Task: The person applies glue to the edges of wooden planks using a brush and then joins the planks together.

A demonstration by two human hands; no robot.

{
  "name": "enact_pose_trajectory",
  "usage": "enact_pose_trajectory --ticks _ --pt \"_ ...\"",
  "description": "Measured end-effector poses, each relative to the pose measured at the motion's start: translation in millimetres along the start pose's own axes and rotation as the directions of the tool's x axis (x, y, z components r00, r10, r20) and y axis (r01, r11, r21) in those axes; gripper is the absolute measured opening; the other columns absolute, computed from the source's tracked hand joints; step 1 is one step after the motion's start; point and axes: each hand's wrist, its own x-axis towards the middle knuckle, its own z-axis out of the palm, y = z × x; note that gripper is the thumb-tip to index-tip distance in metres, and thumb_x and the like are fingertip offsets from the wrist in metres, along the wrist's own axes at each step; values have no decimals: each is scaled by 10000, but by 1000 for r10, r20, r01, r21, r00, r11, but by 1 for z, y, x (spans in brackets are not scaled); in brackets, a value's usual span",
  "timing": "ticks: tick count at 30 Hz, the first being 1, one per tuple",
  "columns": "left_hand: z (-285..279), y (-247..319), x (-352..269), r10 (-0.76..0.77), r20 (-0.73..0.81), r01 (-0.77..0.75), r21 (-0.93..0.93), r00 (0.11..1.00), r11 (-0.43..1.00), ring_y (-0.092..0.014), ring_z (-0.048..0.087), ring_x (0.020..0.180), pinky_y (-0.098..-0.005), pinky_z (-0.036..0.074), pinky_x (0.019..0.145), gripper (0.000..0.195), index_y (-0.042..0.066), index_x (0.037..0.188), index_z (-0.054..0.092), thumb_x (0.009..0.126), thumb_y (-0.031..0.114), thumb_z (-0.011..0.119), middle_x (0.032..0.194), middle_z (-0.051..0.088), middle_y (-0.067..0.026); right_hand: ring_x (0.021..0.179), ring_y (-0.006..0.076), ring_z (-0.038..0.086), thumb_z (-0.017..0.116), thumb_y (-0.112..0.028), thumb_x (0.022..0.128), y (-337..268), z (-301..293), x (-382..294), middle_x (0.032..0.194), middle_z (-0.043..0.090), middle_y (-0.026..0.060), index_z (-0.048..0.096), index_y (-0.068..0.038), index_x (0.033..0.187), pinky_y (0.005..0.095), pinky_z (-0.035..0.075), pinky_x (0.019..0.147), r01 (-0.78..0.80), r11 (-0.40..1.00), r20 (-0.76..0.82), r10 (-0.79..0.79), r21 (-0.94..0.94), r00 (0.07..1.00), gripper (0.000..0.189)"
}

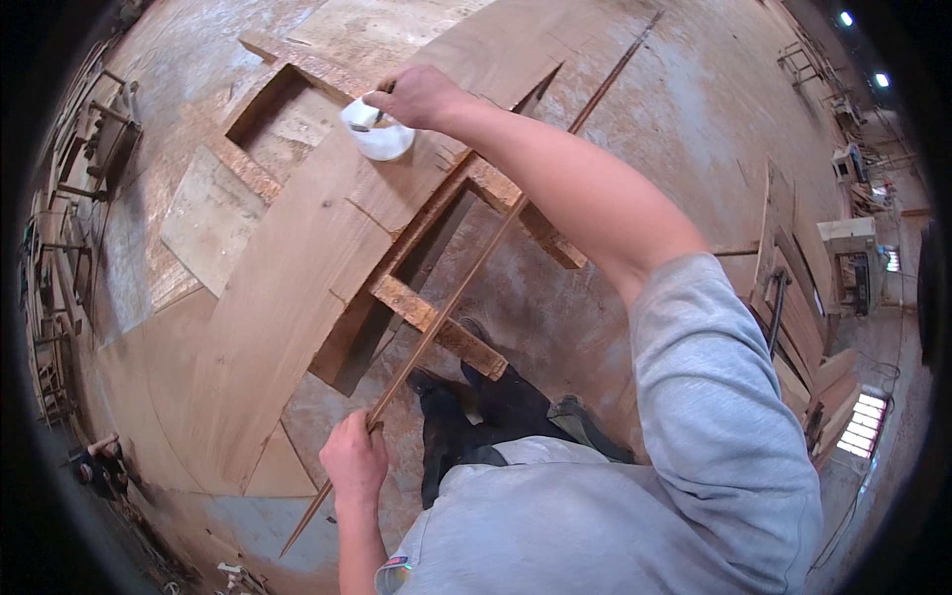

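Observation:
My left hand (pixel 355 454) is closed round a long thin wooden strip (pixel 465 286) near its lower end. The strip runs diagonally up to the right, passing over the crossbars of a wooden frame (pixel 405 301) and under my right forearm. My right hand (pixel 416 95) is at a white plastic tub (pixel 388 143), its fingers gripping something dark at the rim, perhaps a brush handle; the fingers hide most of it. The tub is over a wide wooden board (pixel 297 245) lying across the frame. Several cracks or slots mark the board's edge.
A rectangular opening in the wooden structure (pixel 256 100) lies beyond the board. Flat panels (pixel 216 216) rest at left. Planks (pixel 792 297) lean at the right, near a machine (pixel 851 256). Stacked wood and racks line the far left. Another person (pixel 100 465) is at lower left.

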Motion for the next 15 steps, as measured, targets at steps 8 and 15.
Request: enact_pose_trajectory --ticks 8,15 --pt "7 -4 -5 5 -39 -6 -24 999 1000 -297 617 709 -418 483 601 159 76 888 605 760 110 693 752 630 -105 577 215 626 560 -390 871 -9 -39 -11 690 671 127 673 4 716 344 498 535 -361 766 48 398 532 916 438" --pt "4 -5 -3 28 -10 -28 23 1000 999 -308 615 710 -423 485 608 155 77 893 610 766 112 692 765 635 -115 441 148 473 503 -331 949 32 -61 -13 617 604 95 564 -25 784 296 326 378 -364 138 252 501 921 828 352"
